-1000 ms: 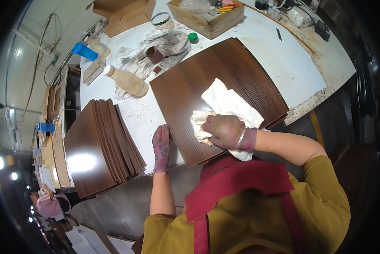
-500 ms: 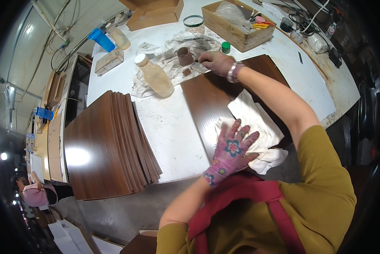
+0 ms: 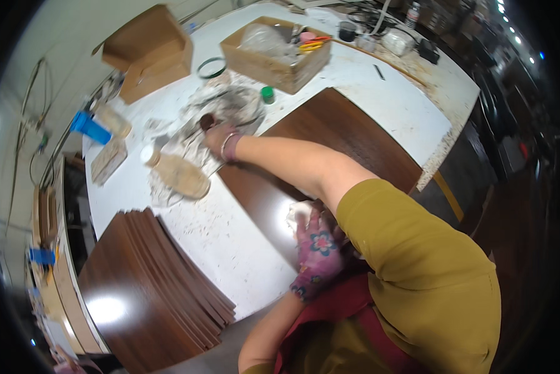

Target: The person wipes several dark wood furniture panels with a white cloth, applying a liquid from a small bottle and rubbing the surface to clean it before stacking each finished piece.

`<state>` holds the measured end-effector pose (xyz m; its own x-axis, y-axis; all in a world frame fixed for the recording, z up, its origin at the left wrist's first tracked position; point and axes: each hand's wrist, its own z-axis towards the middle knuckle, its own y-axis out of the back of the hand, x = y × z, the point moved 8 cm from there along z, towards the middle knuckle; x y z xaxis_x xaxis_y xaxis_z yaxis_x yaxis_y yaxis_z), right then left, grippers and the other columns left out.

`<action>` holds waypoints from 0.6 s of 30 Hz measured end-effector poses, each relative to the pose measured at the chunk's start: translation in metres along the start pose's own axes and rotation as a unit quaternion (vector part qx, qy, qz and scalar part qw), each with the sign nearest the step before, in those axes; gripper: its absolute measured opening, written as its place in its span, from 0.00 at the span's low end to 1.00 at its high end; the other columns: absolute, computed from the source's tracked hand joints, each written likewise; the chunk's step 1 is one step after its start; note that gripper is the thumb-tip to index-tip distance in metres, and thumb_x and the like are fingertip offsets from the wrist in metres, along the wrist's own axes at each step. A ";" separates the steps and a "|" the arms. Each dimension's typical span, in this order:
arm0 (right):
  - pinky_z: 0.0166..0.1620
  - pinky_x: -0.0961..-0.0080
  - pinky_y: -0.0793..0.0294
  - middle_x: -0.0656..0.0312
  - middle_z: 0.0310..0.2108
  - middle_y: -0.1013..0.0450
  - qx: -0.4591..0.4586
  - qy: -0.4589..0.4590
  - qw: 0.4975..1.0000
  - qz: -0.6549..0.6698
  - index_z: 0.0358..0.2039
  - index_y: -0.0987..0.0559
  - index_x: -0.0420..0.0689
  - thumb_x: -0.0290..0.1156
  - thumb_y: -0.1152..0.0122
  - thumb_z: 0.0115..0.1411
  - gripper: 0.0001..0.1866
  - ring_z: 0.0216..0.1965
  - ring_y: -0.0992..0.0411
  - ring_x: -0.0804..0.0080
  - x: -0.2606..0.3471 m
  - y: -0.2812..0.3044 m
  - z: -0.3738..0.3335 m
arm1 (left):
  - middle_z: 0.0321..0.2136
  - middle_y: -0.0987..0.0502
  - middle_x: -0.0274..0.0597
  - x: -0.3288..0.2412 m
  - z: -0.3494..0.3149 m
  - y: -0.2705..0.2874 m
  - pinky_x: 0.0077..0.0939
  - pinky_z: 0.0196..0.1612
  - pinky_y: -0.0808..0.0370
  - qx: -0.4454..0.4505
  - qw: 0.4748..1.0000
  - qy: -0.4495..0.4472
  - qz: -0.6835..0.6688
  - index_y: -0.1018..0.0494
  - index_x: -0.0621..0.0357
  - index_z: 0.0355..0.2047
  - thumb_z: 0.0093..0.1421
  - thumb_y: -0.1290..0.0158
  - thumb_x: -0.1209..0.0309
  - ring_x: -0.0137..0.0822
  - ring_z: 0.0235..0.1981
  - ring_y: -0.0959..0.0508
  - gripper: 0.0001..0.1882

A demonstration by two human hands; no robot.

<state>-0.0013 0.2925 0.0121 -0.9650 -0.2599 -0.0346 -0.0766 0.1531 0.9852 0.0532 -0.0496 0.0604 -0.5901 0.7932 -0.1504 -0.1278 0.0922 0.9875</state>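
Observation:
My left hand (image 3: 320,250), in a purple glove with printed flowers, rests with fingers stretched out over a white cloth (image 3: 297,213) on a dark brown wood-grain panel (image 3: 348,134). My raised right arm hides part of that cloth. At the panel's far left corner my right hand (image 3: 219,141), also gloved, reaches down beside a small brown cup (image 3: 206,121) on a stained rag (image 3: 230,103). Its fingers are blurred and mostly hidden. Left of it a bottle of cloudy tan liquid with a white cap (image 3: 179,176) lies slanted in view.
A stack of brown panels (image 3: 136,293) sits at the table's near left. Farther back are a blue cup (image 3: 90,128), a block (image 3: 109,161), an open cardboard box (image 3: 149,53), a tool-filled box (image 3: 274,73), a green-capped jar (image 3: 267,95) and cables (image 3: 367,22).
My right hand has moved left across the panel's far edge to the brown cup, covering the spot of a small brown piece. My left hand stays on the cloth. The whole view has turned.

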 end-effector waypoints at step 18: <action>0.39 0.76 0.26 0.62 0.28 0.25 -0.184 -0.194 0.785 0.559 0.29 0.25 0.42 0.34 0.37 0.55 0.09 0.31 0.27 0.75 -0.323 -0.043 -0.367 | 0.51 0.29 0.48 0.052 0.190 0.061 0.44 0.59 0.39 -0.222 0.975 0.019 -0.017 0.30 0.53 0.54 0.60 0.47 0.53 0.50 0.52 0.29 0.26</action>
<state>0.4059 0.0202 0.0428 -0.3863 0.1611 0.9082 0.8813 -0.2261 0.4150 0.1658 0.1116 0.1218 -0.6078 0.7703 -0.1930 -0.4747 -0.1576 0.8659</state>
